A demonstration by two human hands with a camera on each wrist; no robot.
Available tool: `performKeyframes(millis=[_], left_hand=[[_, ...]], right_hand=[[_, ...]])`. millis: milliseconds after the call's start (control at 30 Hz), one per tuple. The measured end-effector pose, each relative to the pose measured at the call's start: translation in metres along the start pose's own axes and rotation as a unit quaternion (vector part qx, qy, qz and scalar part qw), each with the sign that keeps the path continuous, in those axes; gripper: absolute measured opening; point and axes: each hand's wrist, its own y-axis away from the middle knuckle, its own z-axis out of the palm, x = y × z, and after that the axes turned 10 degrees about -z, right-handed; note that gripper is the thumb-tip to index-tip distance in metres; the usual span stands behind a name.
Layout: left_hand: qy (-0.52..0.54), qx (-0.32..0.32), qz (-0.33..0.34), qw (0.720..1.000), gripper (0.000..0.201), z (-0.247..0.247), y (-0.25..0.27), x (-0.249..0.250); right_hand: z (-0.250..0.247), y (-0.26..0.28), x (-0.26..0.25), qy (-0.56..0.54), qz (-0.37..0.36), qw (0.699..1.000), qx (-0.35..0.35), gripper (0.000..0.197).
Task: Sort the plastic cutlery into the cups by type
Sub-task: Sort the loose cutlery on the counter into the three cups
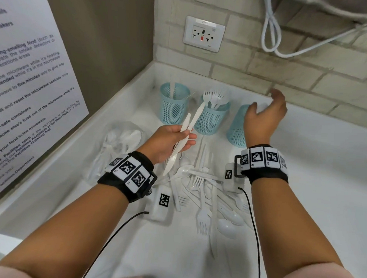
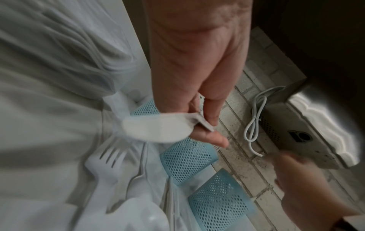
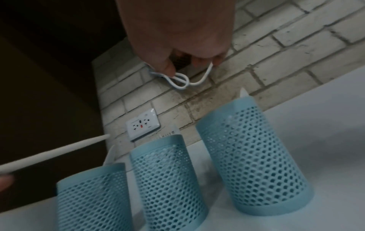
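Note:
Three blue mesh cups stand in a row by the brick wall. The left cup [image 1: 173, 105] holds knives, the middle cup [image 1: 211, 119] holds forks, and the right cup [image 1: 236, 131] is partly hidden. My left hand [image 1: 186, 139] pinches two white plastic knives [image 1: 191, 122] in front of the left and middle cups, blades pointing up toward them. My right hand [image 1: 263, 100] hovers over the right cup with loosely curled fingers and holds nothing [image 3: 189, 62]. A loose pile of white cutlery [image 1: 203, 193] lies on the counter between my wrists.
A clear plastic bag of spoons [image 1: 123, 140] lies left of the pile. A wall socket [image 1: 204, 33] and a looped white cable [image 1: 271, 28] are on the brick wall behind the cups. A notice board [image 1: 22, 77] flanks the white counter [image 1: 325, 167] on the left.

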Motion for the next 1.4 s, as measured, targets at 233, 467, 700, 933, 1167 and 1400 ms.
performKeyframes(millis=[233,467,700,933,1167,1400], left_hand=[[-0.018,-0.012,0.011,1.0,0.015,-0.002,0.001,0.0],[0.026,-0.037,-0.011,0.999,0.019,-0.006,0.003,0.002],[0.07,-0.056,-0.041,0.995,0.032,-0.006,0.002,0.005],[-0.02,-0.078,-0.027,0.996,0.031,0.003,0.004,0.006],[-0.049,-0.099,-0.026,0.994,0.028,0.004,0.009,0.006],[-0.043,-0.052,-0.048,0.997,0.021,-0.021,0.009,0.006]], right_hand=[[0.017,0.016,-0.037,-0.169,-0.089,0.951,-0.244,0.028],[0.021,0.019,-0.042,-0.267,0.075,0.9,-0.336,0.028],[0.009,0.013,-0.045,-0.309,0.14,0.858,-0.386,0.035],[0.012,0.019,-0.059,-0.302,0.118,0.816,-0.48,0.027],[0.012,0.019,-0.061,-0.294,0.087,0.824,-0.477,0.035],[0.002,0.01,-0.036,-0.341,0.211,0.875,-0.273,0.02]])
